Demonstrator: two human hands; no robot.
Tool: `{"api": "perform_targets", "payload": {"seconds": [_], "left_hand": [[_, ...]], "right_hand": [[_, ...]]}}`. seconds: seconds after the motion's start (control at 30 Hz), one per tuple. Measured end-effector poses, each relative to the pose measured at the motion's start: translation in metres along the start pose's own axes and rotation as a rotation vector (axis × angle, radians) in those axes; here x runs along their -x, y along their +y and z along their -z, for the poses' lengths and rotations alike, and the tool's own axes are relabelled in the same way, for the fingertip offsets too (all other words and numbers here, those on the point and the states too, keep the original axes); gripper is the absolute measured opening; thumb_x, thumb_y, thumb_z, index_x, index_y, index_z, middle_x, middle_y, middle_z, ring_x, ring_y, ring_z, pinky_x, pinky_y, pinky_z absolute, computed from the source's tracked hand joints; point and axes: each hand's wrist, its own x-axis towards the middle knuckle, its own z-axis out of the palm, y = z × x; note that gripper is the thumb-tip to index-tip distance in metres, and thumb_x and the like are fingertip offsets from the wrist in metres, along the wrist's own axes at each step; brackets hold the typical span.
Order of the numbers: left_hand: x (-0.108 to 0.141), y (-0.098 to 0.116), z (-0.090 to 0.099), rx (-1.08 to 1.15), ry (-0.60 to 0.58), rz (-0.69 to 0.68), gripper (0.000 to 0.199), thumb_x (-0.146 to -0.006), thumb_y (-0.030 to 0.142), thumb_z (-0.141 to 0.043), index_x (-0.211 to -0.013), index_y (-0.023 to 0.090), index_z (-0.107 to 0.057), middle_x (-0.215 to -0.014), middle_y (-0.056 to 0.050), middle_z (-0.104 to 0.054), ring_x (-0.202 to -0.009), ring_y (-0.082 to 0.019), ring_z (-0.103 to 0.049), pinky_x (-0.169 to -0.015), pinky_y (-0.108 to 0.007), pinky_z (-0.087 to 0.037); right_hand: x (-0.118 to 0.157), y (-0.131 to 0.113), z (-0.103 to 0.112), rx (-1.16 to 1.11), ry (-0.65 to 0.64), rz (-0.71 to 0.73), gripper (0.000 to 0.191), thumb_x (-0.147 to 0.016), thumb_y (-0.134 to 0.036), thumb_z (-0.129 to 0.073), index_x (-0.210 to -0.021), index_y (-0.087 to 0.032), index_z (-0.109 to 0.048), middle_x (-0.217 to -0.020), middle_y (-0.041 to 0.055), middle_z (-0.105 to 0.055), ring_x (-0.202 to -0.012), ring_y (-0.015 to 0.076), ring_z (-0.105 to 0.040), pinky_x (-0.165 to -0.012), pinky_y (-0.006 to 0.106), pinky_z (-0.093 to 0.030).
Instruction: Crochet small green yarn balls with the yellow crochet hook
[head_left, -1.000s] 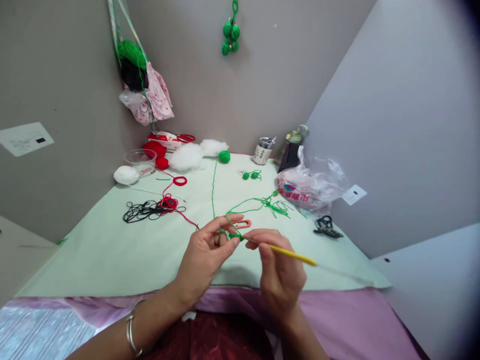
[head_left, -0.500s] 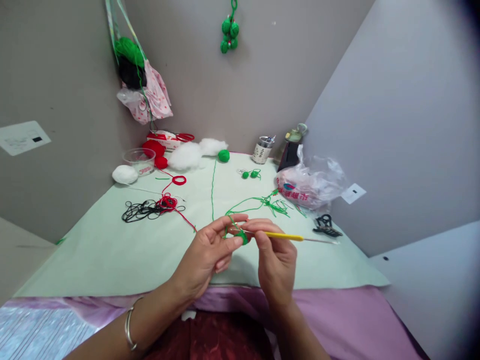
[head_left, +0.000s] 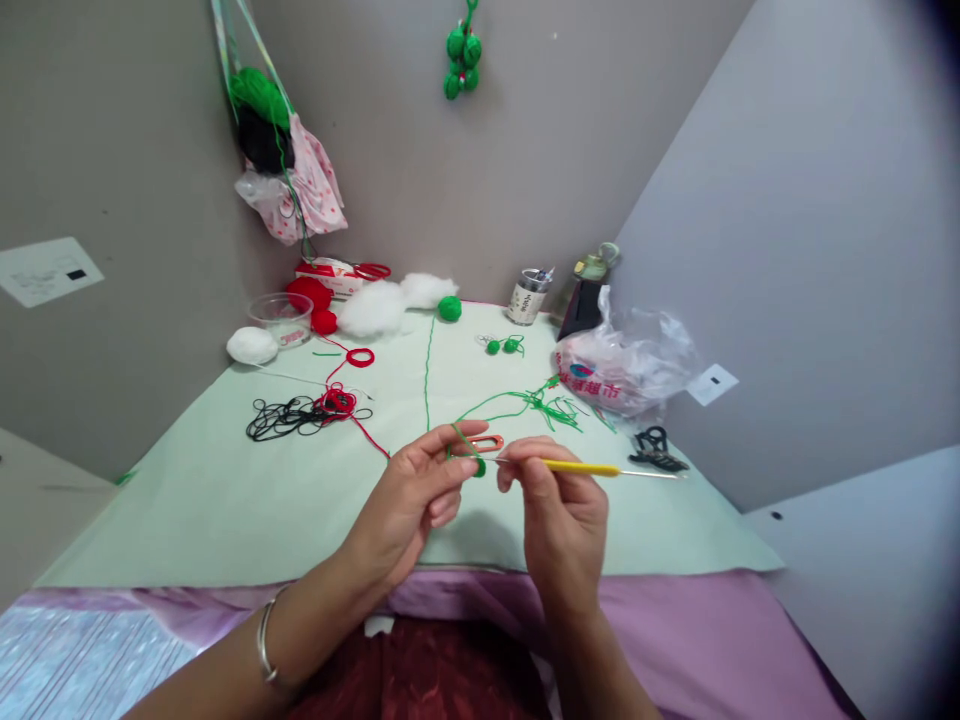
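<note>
Between thumb and fingers, my left hand [head_left: 416,485] pinches a small green crochet piece [head_left: 480,468], mostly hidden by the thumb. Green yarn [head_left: 463,437] runs over the raised left forefinger. My right hand [head_left: 562,510] is closed around the yellow handle of a crochet hook [head_left: 581,467], whose thin metal tip points left at the green piece. Just behind the fingertips lies an orange-rimmed oval object [head_left: 489,443], perhaps small thread snips. From the green yarn ball [head_left: 449,308] at the back, a strand runs down the table toward my left hand.
Black cord [head_left: 281,418] and red yarn [head_left: 337,402] lie tangled at left, near white stuffing [head_left: 373,308] and a clear tub [head_left: 280,318]. Cut green strands [head_left: 553,408], a plastic bag [head_left: 626,370] and a black hair claw [head_left: 657,450] are at right. A tin [head_left: 528,297] stands behind.
My right hand and the hook have shifted a little right, away from my left fingers. The orange-rimmed object shows more between the hands, and less of the green piece shows.
</note>
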Motion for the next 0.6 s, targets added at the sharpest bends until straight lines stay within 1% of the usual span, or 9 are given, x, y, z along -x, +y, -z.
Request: {"api": "perform_targets", "payload": {"seconds": [0.07, 0.1, 0.17, 0.23, 0.3, 0.37, 0.43, 0.5, 0.6], "left_hand": [[0.0032, -0.0025, -0.0006, -0.106, -0.004, -0.055, 0.033, -0.08, 0.022, -0.087, -0.112, 0.022, -0.082, -0.076, 0.004, -0.061, -0.045, 0.002, -0.037, -0.043, -0.015, -0.027], [0.0044, -0.0037, -0.0007, -0.141, -0.014, -0.066, 0.033, -0.082, 0.024, -0.086, -0.115, 0.022, -0.081, -0.075, 0.004, -0.061, -0.045, 0.001, -0.038, -0.044, -0.015, -0.029], [0.0058, -0.0048, -0.0006, -0.179, -0.037, -0.075, 0.033, -0.085, 0.027, -0.083, -0.117, 0.022, -0.081, -0.076, 0.003, -0.062, -0.046, 0.0, -0.039, -0.046, -0.016, -0.031], [0.0058, -0.0042, -0.0003, -0.19, -0.046, -0.073, 0.032, -0.086, 0.027, -0.082, -0.117, 0.022, -0.081, -0.077, 0.003, -0.063, -0.046, 0.0, -0.04, -0.046, -0.017, -0.031], [0.0051, -0.0027, -0.0004, -0.196, -0.046, -0.071, 0.032, -0.085, 0.027, -0.082, -0.116, 0.022, -0.081, -0.072, 0.004, -0.06, -0.046, -0.001, -0.039, -0.045, -0.017, -0.03], [0.0046, -0.0013, -0.0003, -0.197, -0.042, -0.066, 0.032, -0.084, 0.027, -0.083, -0.115, 0.023, -0.081, -0.072, 0.004, -0.058, -0.046, -0.001, -0.038, -0.044, -0.017, -0.029], [0.005, -0.0009, 0.0004, -0.21, -0.036, -0.065, 0.032, -0.084, 0.027, -0.084, -0.115, 0.024, -0.082, -0.078, 0.004, -0.059, -0.047, 0.0, -0.038, -0.044, -0.017, -0.03], [0.0063, -0.0018, 0.0015, -0.24, -0.025, -0.081, 0.03, -0.084, 0.028, -0.083, -0.114, 0.025, -0.082, -0.084, 0.003, -0.06, -0.048, 0.0, -0.039, -0.045, -0.017, -0.032], [0.009, -0.0053, 0.0022, -0.308, 0.01, -0.155, 0.027, -0.086, 0.027, -0.082, -0.113, 0.027, -0.082, -0.089, 0.002, -0.061, -0.05, 0.0, -0.042, -0.046, -0.016, -0.034]], "right_hand": [[-0.0004, -0.0004, -0.0017, -0.012, -0.03, -0.012, 0.016, -0.099, -0.022, -0.064, -0.095, -0.026, -0.08, -0.089, 0.0015, -0.075, -0.079, 0.0147, -0.067, -0.071, 0.028, -0.055], [0.0, -0.0001, -0.0021, -0.011, -0.025, -0.019, 0.016, -0.099, -0.022, -0.065, -0.096, -0.026, -0.08, -0.088, 0.0016, -0.075, -0.081, 0.0152, -0.067, -0.072, 0.028, -0.055], [0.001, 0.0016, -0.0014, -0.057, 0.002, -0.06, 0.016, -0.1, -0.024, -0.065, -0.096, -0.026, -0.08, -0.088, 0.0015, -0.075, -0.078, 0.0142, -0.066, -0.071, 0.027, -0.054], [0.0013, 0.0036, 0.0007, -0.153, 0.02, -0.13, 0.017, -0.101, -0.027, -0.063, -0.095, -0.026, -0.079, -0.087, 0.0008, -0.074, -0.072, 0.0123, -0.063, -0.069, 0.026, -0.054], [0.0006, 0.005, 0.003, -0.238, 0.013, -0.184, 0.018, -0.102, -0.029, -0.061, -0.094, -0.025, -0.077, -0.086, 0.0005, -0.073, -0.07, 0.0115, -0.064, -0.069, 0.026, -0.054], [-0.0002, 0.0046, 0.0047, -0.269, -0.005, -0.196, 0.021, -0.104, -0.029, -0.058, -0.093, -0.024, -0.076, -0.087, 0.0004, -0.073, -0.07, 0.0112, -0.064, -0.069, 0.026, -0.055], [0.0, 0.0023, 0.0056, -0.24, -0.026, -0.164, 0.023, -0.106, -0.028, -0.055, -0.094, -0.024, -0.074, -0.089, 0.0008, -0.074, -0.07, 0.0114, -0.065, -0.07, 0.026, -0.056], [0.0016, -0.0008, 0.0059, -0.148, -0.032, -0.096, 0.024, -0.107, -0.025, -0.052, -0.096, -0.024, -0.074, -0.09, 0.0009, -0.074, -0.072, 0.012, -0.067, -0.071, 0.027, -0.057], [0.0067, -0.0025, 0.0059, 0.078, -0.035, 0.087, 0.023, -0.106, -0.017, -0.05, -0.103, -0.025, -0.072, -0.094, 0.0015, -0.075, -0.077, 0.0128, -0.068, -0.074, 0.027, -0.057]]}}
